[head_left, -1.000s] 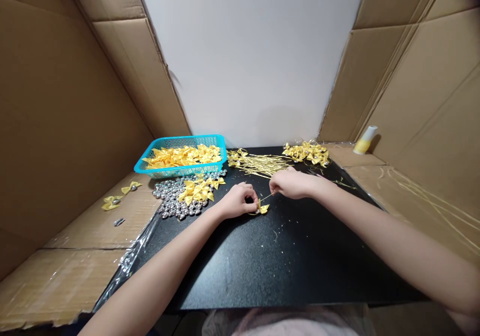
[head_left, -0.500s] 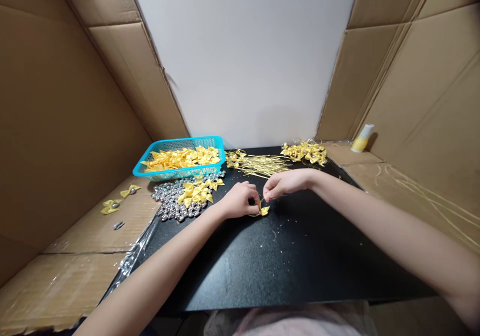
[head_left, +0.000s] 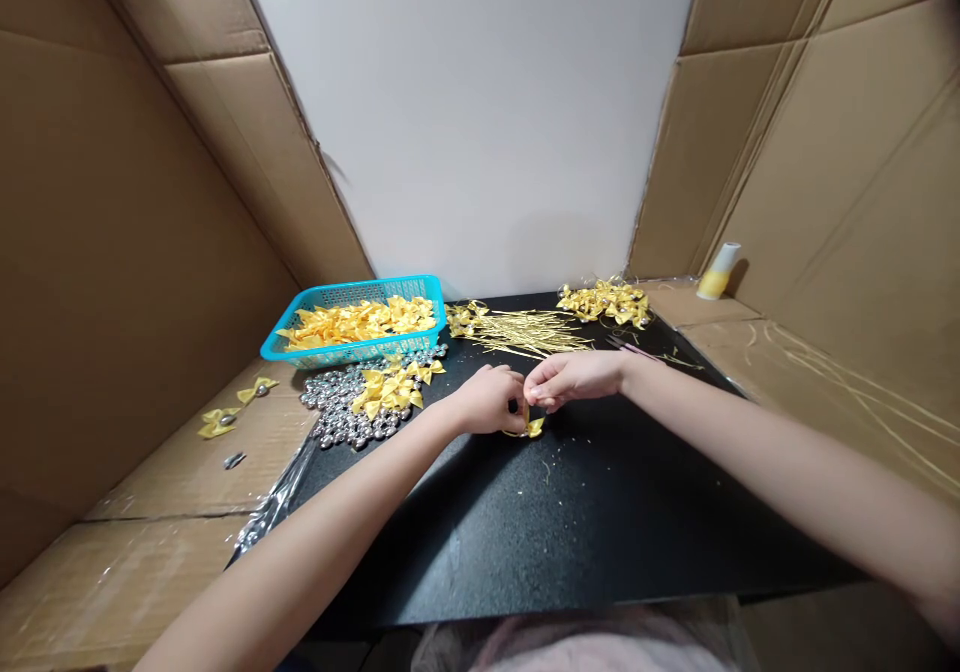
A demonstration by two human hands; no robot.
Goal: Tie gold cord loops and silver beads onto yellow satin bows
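Dark and finely speckled, the bench (head_left: 487,542) is strewn with pale scraps. Mid-surface, the left hand (head_left: 493,402) pinches a yellow bow (head_left: 535,429); the right hand (head_left: 571,380), touching it, grips thin cord (head_left: 526,414). Beyond lie silvery beads (head_left: 330,402), a turquoise basket (head_left: 356,352) and gold strands (head_left: 529,330). Cardboard panels (head_left: 847,172) flank the white back wall (head_left: 480,122).

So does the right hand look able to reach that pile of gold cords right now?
Probably yes: the gold cords lie on the black table just beyond the right hand, with nothing seen standing between, though it is pinched closed beside the left hand.
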